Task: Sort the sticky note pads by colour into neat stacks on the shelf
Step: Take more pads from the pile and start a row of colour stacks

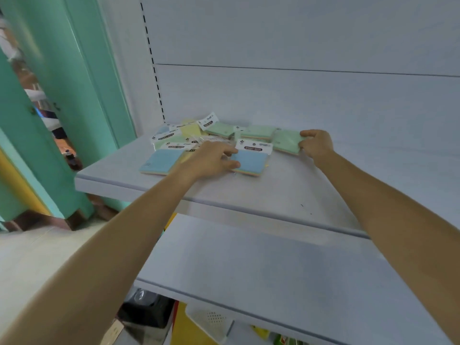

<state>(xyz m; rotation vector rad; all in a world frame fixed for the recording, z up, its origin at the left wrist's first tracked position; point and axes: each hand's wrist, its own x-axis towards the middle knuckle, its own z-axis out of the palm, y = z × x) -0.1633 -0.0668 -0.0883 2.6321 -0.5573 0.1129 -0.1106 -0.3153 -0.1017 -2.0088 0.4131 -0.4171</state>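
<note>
White shelf (273, 195) carries jumbled pads (189, 135) toward its back; the left grip (211, 159) seems closed on a blue pad (252, 160) at its edge, while the right grip (316, 145) pinches a green pad (286, 143) at their right end.

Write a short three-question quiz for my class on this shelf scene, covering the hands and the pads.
1. True or false: the pads on the shelf already stand in neat stacks by colour.
2. Which colour is the top of the pad that the left hand grips? A pink; B blue; C white.
3. Fill the gap: the right hand pinches a ___ pad.
Key: 1 false, they lie in a loose heap; 2 B, the blue pad; 3 green, the green pad.
</note>
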